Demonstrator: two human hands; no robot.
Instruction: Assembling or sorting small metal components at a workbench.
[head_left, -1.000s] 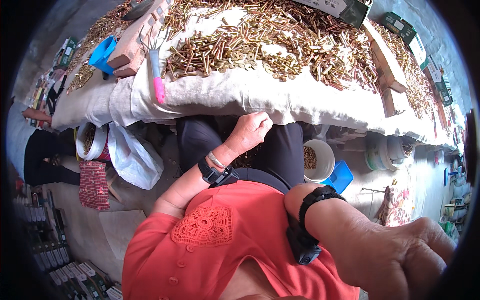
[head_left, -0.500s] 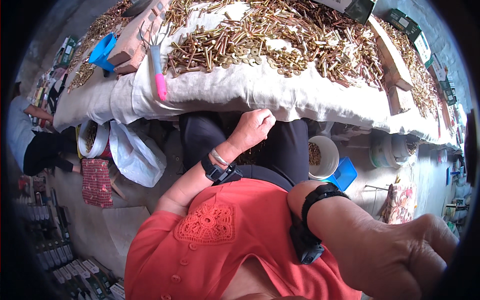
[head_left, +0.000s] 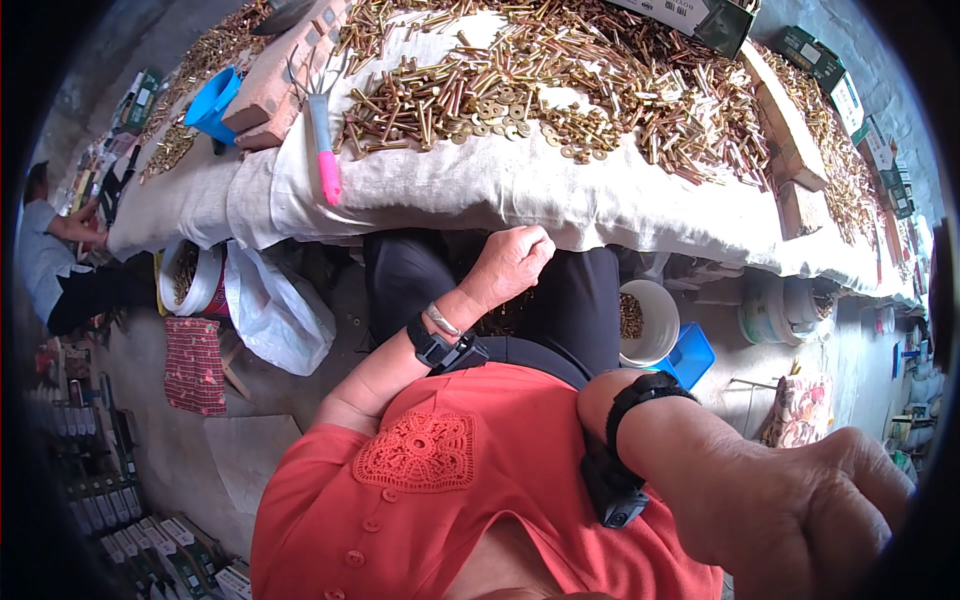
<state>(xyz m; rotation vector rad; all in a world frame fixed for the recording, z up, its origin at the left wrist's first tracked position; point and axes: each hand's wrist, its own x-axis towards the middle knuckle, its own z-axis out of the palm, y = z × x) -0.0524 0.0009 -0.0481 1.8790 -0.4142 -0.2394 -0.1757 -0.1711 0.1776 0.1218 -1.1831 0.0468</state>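
Note:
My left hand is closed in a fist in front of the cloth-covered table edge, above my lap. Whatever its fingers may hold is hidden. Close to the camera at lower right, my right hand is raised with bent knuckles; its fingertips are out of sight. Brass-coloured bolts lie heaped on the pale cloth, with flat washers along the near side of the pile. Left of them rests a small hand rake with a grey and pink handle, its tines pointing away.
Wooden blocks and bricks border the pile. A blue plastic cup stands at left. Below are a white bucket, a blue bin and a plastic bag. Another person works at far left.
The table has shifted slightly in view. My left fist has lowered a little and stays closed; my right hand is almost unmoved. The person at far left has changed arm position.

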